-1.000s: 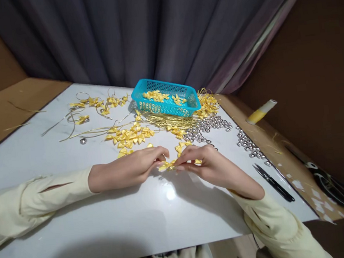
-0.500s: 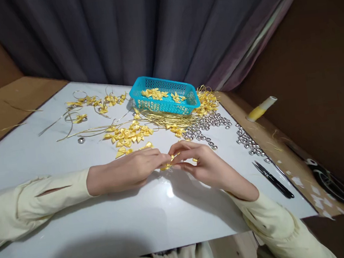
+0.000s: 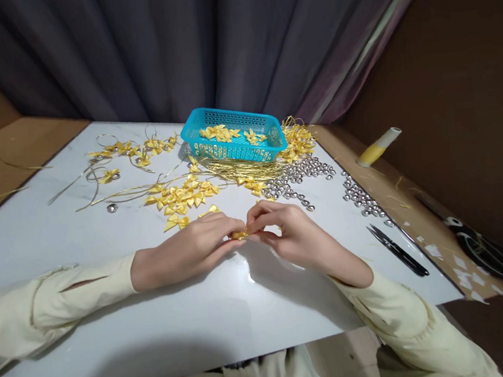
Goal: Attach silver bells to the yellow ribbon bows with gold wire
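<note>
A small yellow bow (image 3: 239,236) sits over the middle of the desk (image 3: 167,328), between the two hands; the left hand (image 3: 194,243) grasps it between thumb and fingers, and the right hand (image 3: 285,227) pinches its right end, fingertips together; the fingers cover most of it, so its folds are hard to make out. Beyond, a heap of loose satin bows (image 3: 182,195) shows a soft sheen and pointed tips; thin gold cords (image 3: 243,170) lie in a bundle before a perforated blue plastic basket (image 3: 251,151); round silvery beads (image 3: 308,170) scatter rightward; black-handled snips (image 3: 399,251) lie near the desk's right edge; glossy white surface stretches from the forearms to the near edge.
</note>
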The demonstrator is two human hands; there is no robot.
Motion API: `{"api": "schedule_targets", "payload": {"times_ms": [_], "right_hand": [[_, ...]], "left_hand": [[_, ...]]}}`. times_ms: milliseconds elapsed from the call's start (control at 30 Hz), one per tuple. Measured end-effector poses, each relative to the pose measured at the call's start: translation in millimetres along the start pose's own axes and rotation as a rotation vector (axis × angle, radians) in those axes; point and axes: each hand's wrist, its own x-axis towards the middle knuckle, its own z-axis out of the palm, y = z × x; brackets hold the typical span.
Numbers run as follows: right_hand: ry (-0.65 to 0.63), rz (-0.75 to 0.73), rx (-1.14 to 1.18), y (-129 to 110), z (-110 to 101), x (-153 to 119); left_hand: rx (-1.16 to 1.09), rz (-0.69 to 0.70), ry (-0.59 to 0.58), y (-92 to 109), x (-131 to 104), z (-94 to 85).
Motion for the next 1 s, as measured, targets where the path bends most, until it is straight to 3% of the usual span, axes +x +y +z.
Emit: {"api": "schedule_targets", "payload": {"times_ms": [100,333,467,667,1000], "right_hand": [[-0.01,0.003,-0.02,-1,1,0],[0.009,0.016,-0.048,-6,0,-1],[0.011,0.042,-0.027,-7,1,-1],[-0.011,0.076,-0.038,-7,3,-2],[-0.028,0.161,-0.068,-5,6,-4]], "left_hand": [[-0.041,-0.048,0.003,2,1,1.0],[-0.407,-0.509,0.019,8,7,-3.3],[-0.567,-0.586,-0.006,9,10,-3.6],[-0.527,-0.551,-0.01,8,10,-1.5],[-0.17,-0.336,0.03,12,7,0.7]]}}
